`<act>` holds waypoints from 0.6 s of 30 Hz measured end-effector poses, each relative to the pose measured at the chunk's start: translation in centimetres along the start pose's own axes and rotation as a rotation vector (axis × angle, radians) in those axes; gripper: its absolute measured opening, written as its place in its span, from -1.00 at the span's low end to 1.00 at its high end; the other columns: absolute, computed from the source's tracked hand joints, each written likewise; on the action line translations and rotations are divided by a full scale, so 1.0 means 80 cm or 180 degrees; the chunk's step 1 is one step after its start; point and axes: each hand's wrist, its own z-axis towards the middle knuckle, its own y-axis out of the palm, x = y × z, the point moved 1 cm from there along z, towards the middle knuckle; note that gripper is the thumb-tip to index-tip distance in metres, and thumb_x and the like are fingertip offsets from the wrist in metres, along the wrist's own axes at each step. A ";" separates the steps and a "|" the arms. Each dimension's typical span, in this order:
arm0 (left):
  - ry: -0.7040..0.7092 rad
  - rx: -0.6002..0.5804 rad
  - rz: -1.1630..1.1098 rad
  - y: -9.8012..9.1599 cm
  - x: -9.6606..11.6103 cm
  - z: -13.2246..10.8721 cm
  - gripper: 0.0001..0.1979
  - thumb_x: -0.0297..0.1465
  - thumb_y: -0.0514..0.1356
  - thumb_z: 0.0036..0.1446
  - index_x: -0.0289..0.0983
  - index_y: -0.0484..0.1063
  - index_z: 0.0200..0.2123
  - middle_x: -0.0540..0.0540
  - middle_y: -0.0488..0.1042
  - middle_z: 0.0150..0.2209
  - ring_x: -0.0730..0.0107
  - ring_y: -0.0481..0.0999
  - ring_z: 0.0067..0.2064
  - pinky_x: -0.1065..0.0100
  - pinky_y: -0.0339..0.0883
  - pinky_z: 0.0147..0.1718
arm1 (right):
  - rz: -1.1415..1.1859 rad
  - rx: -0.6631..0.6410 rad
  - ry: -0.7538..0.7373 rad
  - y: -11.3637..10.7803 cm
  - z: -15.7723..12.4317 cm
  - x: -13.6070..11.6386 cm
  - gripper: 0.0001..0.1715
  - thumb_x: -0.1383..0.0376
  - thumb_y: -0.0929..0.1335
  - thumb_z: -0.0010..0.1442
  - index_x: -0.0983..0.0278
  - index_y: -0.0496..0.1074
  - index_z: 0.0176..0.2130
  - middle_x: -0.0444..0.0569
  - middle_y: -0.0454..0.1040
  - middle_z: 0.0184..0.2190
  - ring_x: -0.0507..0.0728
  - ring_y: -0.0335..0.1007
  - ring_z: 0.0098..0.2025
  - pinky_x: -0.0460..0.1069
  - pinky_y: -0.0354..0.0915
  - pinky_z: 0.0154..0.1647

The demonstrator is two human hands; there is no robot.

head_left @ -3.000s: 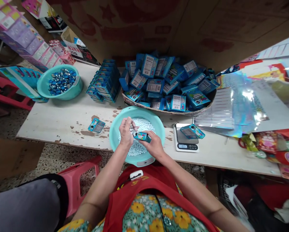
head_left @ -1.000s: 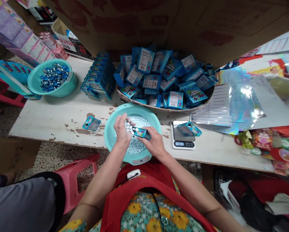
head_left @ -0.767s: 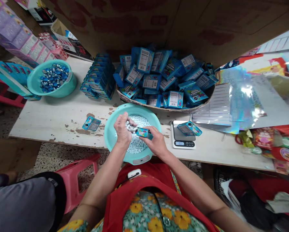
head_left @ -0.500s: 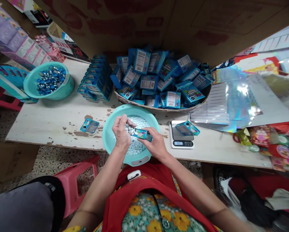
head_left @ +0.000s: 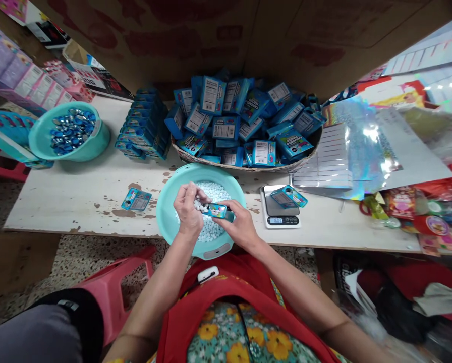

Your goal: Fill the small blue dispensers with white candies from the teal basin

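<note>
Over a turquoise basin (head_left: 165,222) of small white candies (head_left: 216,191), my right hand (head_left: 242,223) grips a small blue candy box (head_left: 215,210) lying on its side. Cupped around some of the white candies, my left hand (head_left: 189,209) meets the box's left end. To the right, a blue box (head_left: 289,196) rests on a digital scale (head_left: 282,222) with a lit display. Another blue box (head_left: 136,199), lying flat, is on the table left of the basin.
Behind the basin stands a wide basket (head_left: 248,165) heaped with blue boxes. Stacked blue boxes (head_left: 145,123) and a turquoise bowl (head_left: 101,138) of blue and silver pieces are at left. Shiny sheets (head_left: 365,146) cover the right side. A pink stool (head_left: 116,292) stands below.
The whole scene has shifted slightly left in view as the camera turned. My hands remain together over the basin, the box's end still at my left fingers.
</note>
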 end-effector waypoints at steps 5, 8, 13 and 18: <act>0.0195 0.0023 0.0207 0.003 0.003 0.000 -0.69 -0.16 0.19 0.12 -0.27 0.28 -0.47 0.04 0.28 -0.57 0.54 0.30 -0.58 0.48 0.28 -0.58 | 0.0084 0.0103 -0.0065 0.000 0.002 -0.007 -0.64 0.25 0.45 0.05 0.20 0.42 -0.12 -0.04 0.46 -0.17 0.13 0.39 -0.09 0.01 0.31 -0.07; 0.0154 -0.0060 0.0269 0.004 -0.001 0.000 -0.67 -0.15 0.20 0.12 -0.28 0.29 -0.49 0.04 0.28 -0.57 0.53 0.31 -0.57 0.47 0.28 -0.57 | 0.0121 0.0090 0.0022 0.001 0.003 -0.003 -0.65 0.25 0.45 0.04 0.21 0.43 -0.13 -0.04 0.46 -0.19 0.14 0.39 -0.11 0.02 0.31 -0.09; 0.0232 -0.0212 0.0145 0.005 0.002 -0.009 -0.69 -0.16 0.14 0.17 -0.28 0.33 -0.44 0.02 0.31 -0.58 0.44 0.41 -0.52 0.35 0.39 -0.41 | 0.0358 0.0201 -0.0052 0.000 -0.002 0.000 -0.64 0.25 0.45 0.04 0.21 0.42 -0.12 -0.04 0.45 -0.17 0.12 0.38 -0.09 0.01 0.29 -0.04; 0.0180 -0.0149 0.0292 0.004 0.005 -0.009 -0.70 -0.17 0.15 0.16 -0.29 0.33 -0.44 0.00 0.35 -0.58 0.42 0.45 -0.49 0.36 0.40 -0.38 | 0.0755 0.0234 0.0161 0.015 -0.003 0.024 -0.61 0.21 0.46 0.02 0.23 0.43 -0.13 -0.04 0.45 -0.20 0.11 0.38 -0.12 0.02 0.32 -0.05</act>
